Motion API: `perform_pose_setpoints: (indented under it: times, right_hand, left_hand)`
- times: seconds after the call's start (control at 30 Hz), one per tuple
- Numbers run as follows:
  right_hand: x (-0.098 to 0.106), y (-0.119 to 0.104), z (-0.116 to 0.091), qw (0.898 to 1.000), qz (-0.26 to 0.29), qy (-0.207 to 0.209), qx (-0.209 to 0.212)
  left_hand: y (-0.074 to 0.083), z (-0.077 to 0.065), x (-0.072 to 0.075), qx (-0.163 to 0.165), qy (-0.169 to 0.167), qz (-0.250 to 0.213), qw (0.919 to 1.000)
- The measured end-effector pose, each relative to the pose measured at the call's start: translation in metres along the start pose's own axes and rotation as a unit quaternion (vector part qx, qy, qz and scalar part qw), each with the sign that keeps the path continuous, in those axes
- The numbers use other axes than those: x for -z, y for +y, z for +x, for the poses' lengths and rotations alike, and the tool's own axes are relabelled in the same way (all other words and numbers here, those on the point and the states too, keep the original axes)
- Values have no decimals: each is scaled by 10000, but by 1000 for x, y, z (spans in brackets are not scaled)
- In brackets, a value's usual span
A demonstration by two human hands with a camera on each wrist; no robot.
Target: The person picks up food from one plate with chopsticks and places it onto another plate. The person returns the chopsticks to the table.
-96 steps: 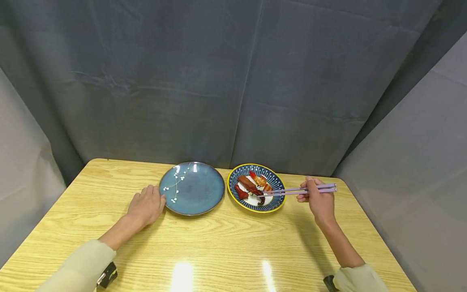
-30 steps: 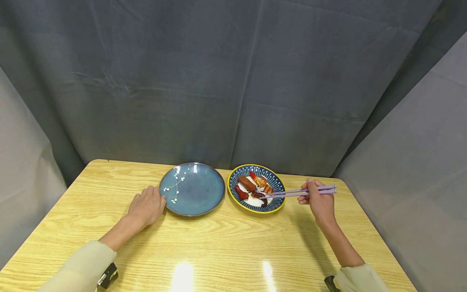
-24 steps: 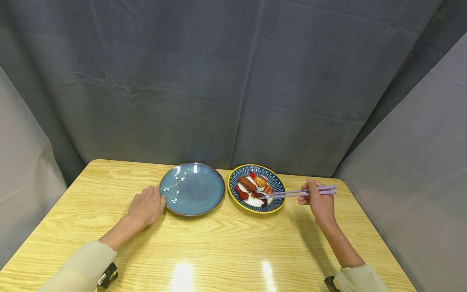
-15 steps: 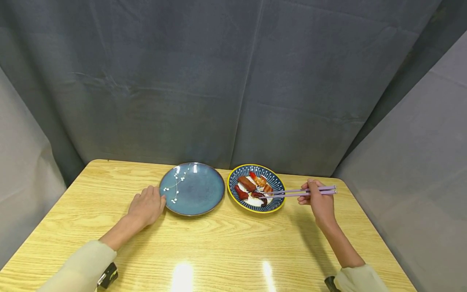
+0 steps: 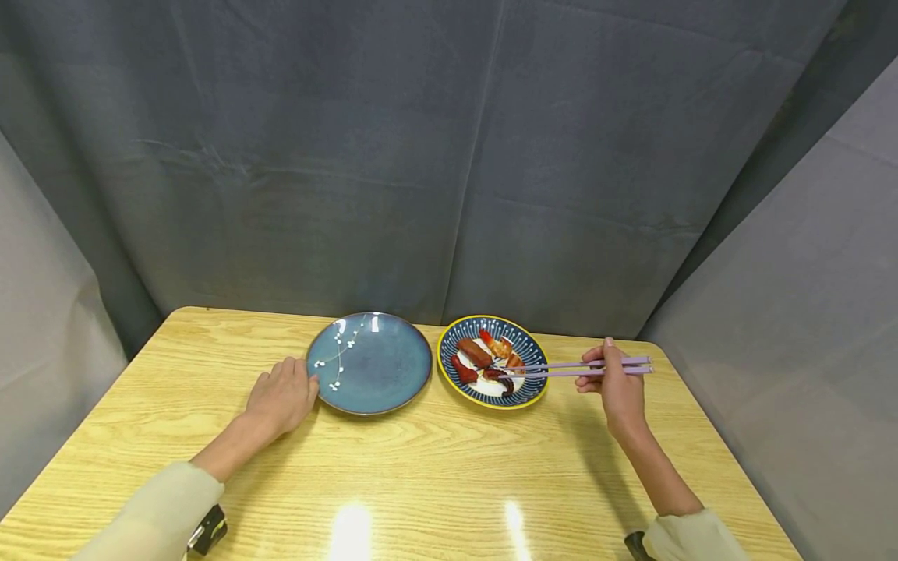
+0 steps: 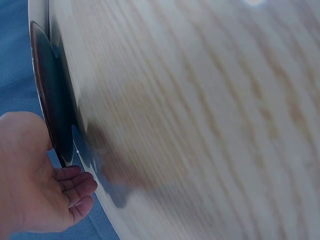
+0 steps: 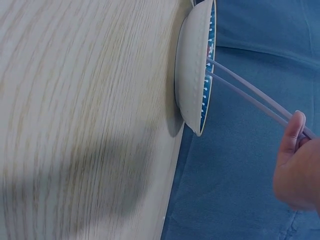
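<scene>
In the head view, my right hand [image 5: 617,386] holds a pair of lilac chopsticks [image 5: 561,370], pressed between thumb and fingers. Their tips reach into a yellow-rimmed blue patterned bowl [image 5: 536,354], at a dark curled piece like an octopus tentacle [image 5: 507,385]. Whether they grip it cannot be told. Around it lie a brown oblong piece [image 5: 473,352], a red piece [image 5: 464,370], an orange shrimp-like piece [image 5: 498,345] and a small striped piece [image 5: 515,362]. My left hand [image 5: 282,393] pinches the left rim of a blue plate [image 5: 379,366], thumb above and fingers beneath, as the left wrist view shows.
Both dishes stand near the back edge of the wooden table [image 5: 435,475]. A dark grey curtain [image 5: 351,156] hangs right behind it. Lighter cloth [image 5: 807,312] closes off the right side, and similar cloth the left.
Earlier the dark tentacle-like piece appeared to run on from the brown piece; now it lies lower and curled apart. My right hand and chopsticks have shifted slightly rightward. The left hand stays put.
</scene>
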State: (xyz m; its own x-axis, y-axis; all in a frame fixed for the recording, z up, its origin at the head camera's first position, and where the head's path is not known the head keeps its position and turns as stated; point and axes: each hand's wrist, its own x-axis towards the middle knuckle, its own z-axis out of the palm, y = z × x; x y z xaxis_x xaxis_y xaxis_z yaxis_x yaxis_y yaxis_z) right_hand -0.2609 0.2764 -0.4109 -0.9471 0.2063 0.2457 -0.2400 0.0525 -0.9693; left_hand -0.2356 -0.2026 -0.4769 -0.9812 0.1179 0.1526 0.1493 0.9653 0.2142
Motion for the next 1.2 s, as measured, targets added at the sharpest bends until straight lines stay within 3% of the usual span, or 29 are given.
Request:
perform_pose_setpoints:
  times: [0.33, 0.53, 0.93, 1.2]
  right_hand:
    - [-1, -4, -1, 9983, 337, 199, 432]
    - [3, -5, -1, 9969, 264, 330, 665]
    - [18, -9, -2, 9896, -987, 200, 1030]
    - [18, -34, -15, 9804, -1622, 101, 1118]
  left_hand:
    - [0, -1, 0, -12, 11, 21, 10000]
    - [0, -1, -1, -16, 43, 2, 10000]
    - [0, -1, 0, 3, -17, -19, 10000]
    - [0, -1, 1, 10, -70, -20, 10000]
